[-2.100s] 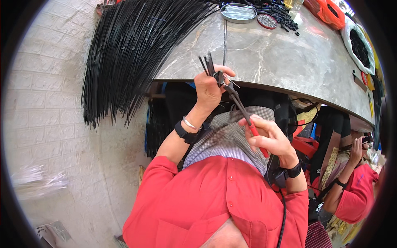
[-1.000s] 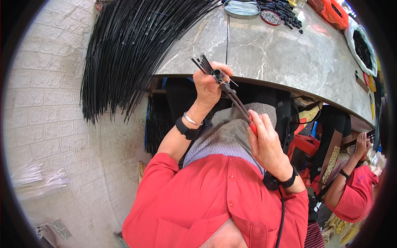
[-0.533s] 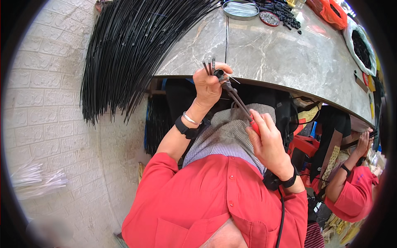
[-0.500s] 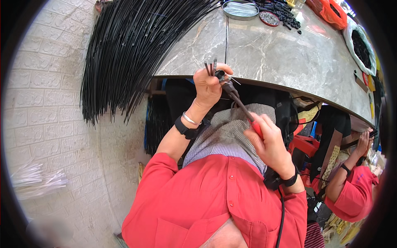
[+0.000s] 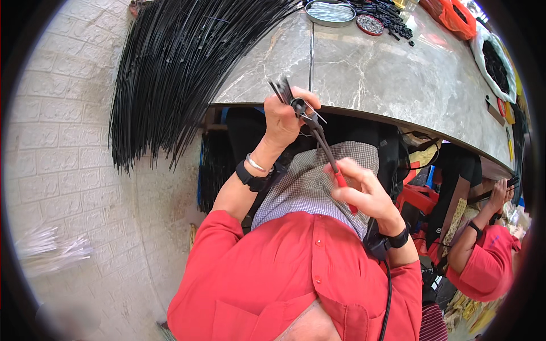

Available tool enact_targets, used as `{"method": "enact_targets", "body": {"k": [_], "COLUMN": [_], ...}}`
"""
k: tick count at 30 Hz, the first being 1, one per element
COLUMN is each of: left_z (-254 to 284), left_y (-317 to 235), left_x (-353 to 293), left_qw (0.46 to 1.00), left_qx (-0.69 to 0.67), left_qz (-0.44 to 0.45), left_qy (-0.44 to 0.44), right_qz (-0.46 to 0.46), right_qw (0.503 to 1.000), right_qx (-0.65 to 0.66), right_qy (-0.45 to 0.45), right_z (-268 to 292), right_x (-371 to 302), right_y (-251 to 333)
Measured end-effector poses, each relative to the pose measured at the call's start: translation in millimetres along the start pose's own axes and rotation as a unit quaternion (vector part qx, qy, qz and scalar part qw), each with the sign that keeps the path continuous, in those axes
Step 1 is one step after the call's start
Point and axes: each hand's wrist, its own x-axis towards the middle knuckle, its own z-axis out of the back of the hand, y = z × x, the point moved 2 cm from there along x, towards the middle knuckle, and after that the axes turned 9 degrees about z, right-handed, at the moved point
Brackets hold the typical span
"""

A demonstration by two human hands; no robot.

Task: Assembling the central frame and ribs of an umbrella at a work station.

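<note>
My left hand [image 5: 281,122] is closed around several thin black rods [image 5: 280,88], their ends poking up past the fingers, just in front of the table edge. A short dark round piece sits beside its thumb, with a thin silvery wire [image 5: 322,117] sticking out near it. Against this spot rest the jaws of long-handled pliers [image 5: 324,142], tilted down toward my right. My right hand [image 5: 364,190] holds their red-gripped handle end with loosely curled fingers. The exact contact between jaws and wire is too small to make out.
A grey marble-look table [image 5: 392,74] spans ahead. Long black strips [image 5: 170,74] overhang its left end. At the back are a tin of pale wires [image 5: 330,12], a red-rimmed dish [image 5: 369,25] and black parts [image 5: 392,23]. A co-worker in red [image 5: 483,261] sits at right.
The pliers have turned slightly, and their handle end has moved down and toward me. My right hand's grip has loosened. The rods in my left hand have tilted to the left.
</note>
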Motion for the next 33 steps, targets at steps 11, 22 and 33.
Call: {"method": "enact_targets", "body": {"k": [11, 22, 33], "left_z": [4, 7, -3], "left_y": [0, 4, -1], "left_x": [-7, -9, -9], "left_qw": [0.997, 0.999, 0.999], "left_qx": [0.070, 0.038, 0.035], "left_qz": [-0.012, 0.008, -0.004], "left_qy": [-0.017, -0.004, 0.008], "right_qz": [-0.011, -0.025, -0.112], "right_qw": [0.946, 0.965, 0.990], "right_qx": [-0.307, -0.259, -0.081], "right_qy": [-0.103, -0.026, -0.005], "right_z": [-15, 3, -2], "right_x": [-13, -3, -13], "right_y": [18, 33, 20]}}
